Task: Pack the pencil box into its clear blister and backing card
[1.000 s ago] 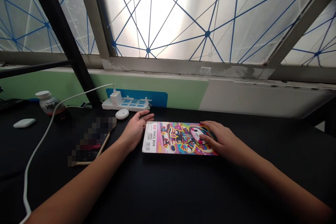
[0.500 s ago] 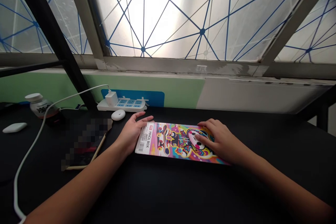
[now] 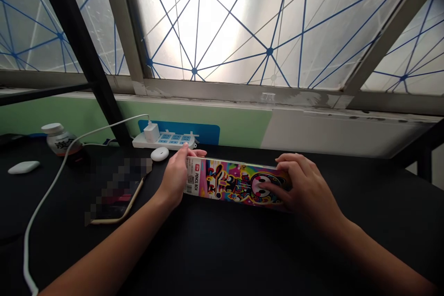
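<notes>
Window panes (image 3: 222,23) criss-crossed with blue lines, above a black worktop (image 3: 222,249). Bright pencil box (image 3: 236,182) near the worktop's far side, tilted up between both hands: left hand (image 3: 176,178) curled around the barcode end, right hand (image 3: 298,182) clasping the cartoon end, fingers bent over its face. Just beyond the left fingertips, white power strip (image 3: 164,141) with plugged-in charger (image 3: 151,132); beside it, round white case (image 3: 160,153); farther left, bottle (image 3: 58,138) and white mouse (image 3: 23,167).

Left hand (image 3: 175,179) and right hand (image 3: 301,184), both curled, well apart.
</notes>
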